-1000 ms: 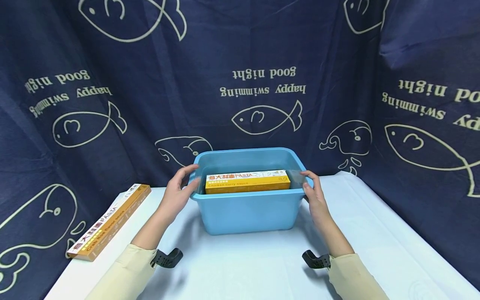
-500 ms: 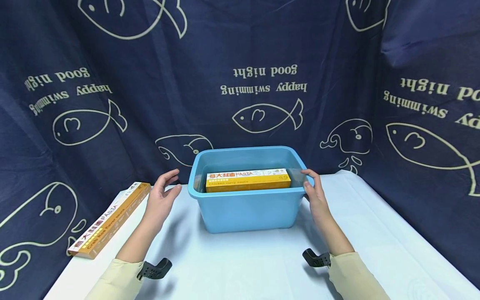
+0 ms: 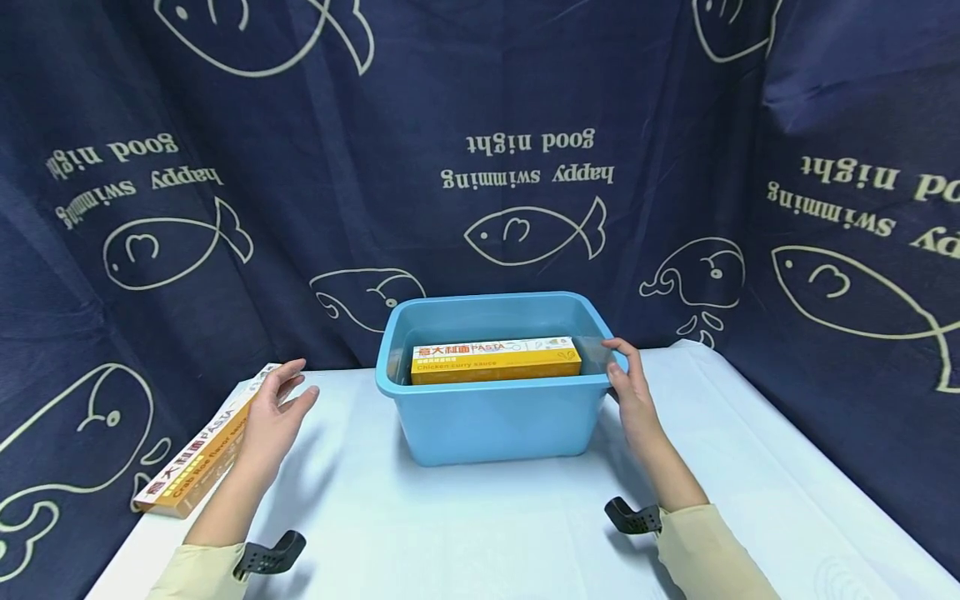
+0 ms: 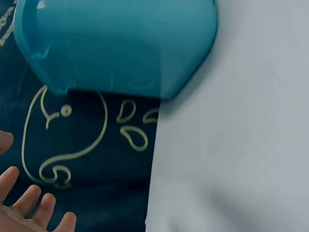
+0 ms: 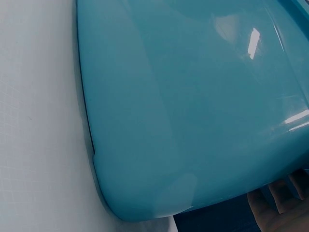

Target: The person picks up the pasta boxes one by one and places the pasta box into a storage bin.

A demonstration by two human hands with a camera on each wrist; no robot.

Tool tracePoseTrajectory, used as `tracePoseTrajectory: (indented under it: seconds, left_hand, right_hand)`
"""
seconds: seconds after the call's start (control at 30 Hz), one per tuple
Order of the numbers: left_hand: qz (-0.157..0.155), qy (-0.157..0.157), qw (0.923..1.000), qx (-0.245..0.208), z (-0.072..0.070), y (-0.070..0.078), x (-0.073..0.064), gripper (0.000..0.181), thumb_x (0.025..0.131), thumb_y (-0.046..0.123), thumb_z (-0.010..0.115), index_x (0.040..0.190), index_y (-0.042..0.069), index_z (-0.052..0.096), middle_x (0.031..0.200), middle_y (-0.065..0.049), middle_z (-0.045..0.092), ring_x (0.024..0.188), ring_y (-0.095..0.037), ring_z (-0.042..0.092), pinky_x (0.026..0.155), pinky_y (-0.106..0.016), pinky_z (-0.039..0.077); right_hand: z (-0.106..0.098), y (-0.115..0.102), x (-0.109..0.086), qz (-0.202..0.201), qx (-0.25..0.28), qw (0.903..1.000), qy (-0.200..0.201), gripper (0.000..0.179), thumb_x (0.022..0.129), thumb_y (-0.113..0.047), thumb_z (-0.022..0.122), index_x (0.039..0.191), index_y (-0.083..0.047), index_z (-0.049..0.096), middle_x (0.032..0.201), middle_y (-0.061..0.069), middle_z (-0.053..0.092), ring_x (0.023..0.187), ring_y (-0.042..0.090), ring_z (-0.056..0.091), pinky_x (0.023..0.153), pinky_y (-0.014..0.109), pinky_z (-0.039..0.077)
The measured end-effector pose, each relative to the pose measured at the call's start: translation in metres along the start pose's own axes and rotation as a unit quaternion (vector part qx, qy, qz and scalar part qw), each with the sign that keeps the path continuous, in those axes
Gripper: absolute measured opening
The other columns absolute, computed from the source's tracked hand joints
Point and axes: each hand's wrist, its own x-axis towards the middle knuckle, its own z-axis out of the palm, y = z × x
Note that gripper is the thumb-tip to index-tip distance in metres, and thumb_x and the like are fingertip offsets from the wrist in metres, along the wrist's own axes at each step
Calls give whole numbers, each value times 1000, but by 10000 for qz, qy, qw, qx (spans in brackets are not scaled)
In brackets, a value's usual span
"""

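My right hand (image 3: 633,396) grips the right rim of a blue plastic bin (image 3: 495,425), thumb over the inside and fingers under the edge. In the right wrist view, curled fingers (image 5: 282,200) show beside the bin's side wall. A yellow-and-white pasta box (image 3: 495,362), marked chicken curry sauce, lies lengthwise inside the bin. To the left, my left hand (image 3: 270,421) is empty, fingers loosely bent and thumb apart. It overlaps the far part of an orange-and-white pasta box (image 3: 202,462), marked crab roe flavor sauce, in the head view. Spread fingertips (image 4: 36,203) appear in the left wrist view.
A white cloth (image 3: 465,533) covers the table. Behind and at both sides hangs a dark blue curtain (image 3: 420,108) with fish and whale outlines, close to the table's back edge. The orange box lies slanted along the table's left edge.
My left hand has let go of the bin's left rim and moved left to the orange pasta box. My right hand has stayed on the right rim.
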Motion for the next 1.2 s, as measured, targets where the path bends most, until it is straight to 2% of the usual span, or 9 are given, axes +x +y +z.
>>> tracePoseTrajectory:
  seconds: [0.1,0.27,0.47,0.53,0.6,0.67,0.73,0.97,1.2]
  left_hand:
    - [-137,163,9996,191,-9,-8,0,56,102,30,56,152,13,38,154,-9,41,128,0,43,89,4,34]
    - [-224,306,9986,358,-22,-21,-3,59,102,31,56,153,10,35,154,-14,40,139,-30,42,84,5,35]
    - [-436,607,9954,607,-35,-30,-7,61,100,32,58,153,11,35,154,-20,40,137,-38,43,76,4,35]
    - [-512,749,9934,705,-38,-33,-7,61,100,32,59,152,11,36,154,-20,40,138,-37,43,88,-3,39]
    - [-553,863,9918,765,-41,-36,-8,62,99,31,60,152,10,36,154,-21,39,138,-38,42,102,-19,44]
    - [-675,897,9896,901,-44,-38,-8,64,99,33,60,153,11,35,156,-21,36,140,-38,39,110,-39,41]
    - [-765,863,9886,964,-48,-41,-10,67,99,36,59,155,10,32,157,-23,34,141,-40,37,112,-54,35]
    - [-772,864,9836,1381,-63,-55,-16,71,96,35,61,154,6,31,151,-29,33,136,-46,35,106,-57,30]
    - [-745,1115,9748,1782,-75,-68,-18,75,91,26,68,152,4,32,150,-37,28,137,-55,27,106,-67,26]
  right_hand:
    - [0,0,0,23,-7,10000,-10,45,104,-29,35,146,-14,30,165,7,17,154,37,13,116,74,12]
    - [0,0,0,25,-16,10000,-9,45,104,-30,35,146,-14,30,165,7,16,154,38,13,116,74,12]
    - [0,0,0,-1,-15,10000,-28,45,103,-28,35,145,-13,30,165,8,16,153,38,13,116,75,12]
    - [0,0,0,-12,-25,10000,-17,45,103,-28,35,145,-13,30,165,8,17,153,38,13,116,75,12]
    - [0,0,-1,0,-36,10000,-12,45,103,-28,35,146,-13,30,165,8,16,154,38,12,116,75,12]
    - [0,-1,-1,21,-32,10000,-18,46,103,-29,35,146,-13,30,166,8,15,154,39,12,116,75,11]
    - [0,-1,-1,59,-22,10000,-15,46,103,-30,35,146,-14,30,166,8,15,154,39,12,116,75,11]
    - [0,-1,-2,67,12,10000,-16,45,103,-28,34,146,-14,30,166,8,15,153,40,13,116,75,11]
    - [1,-2,-2,107,-61,9999,-38,46,103,-30,34,147,-16,29,167,7,13,155,39,11,116,75,10]
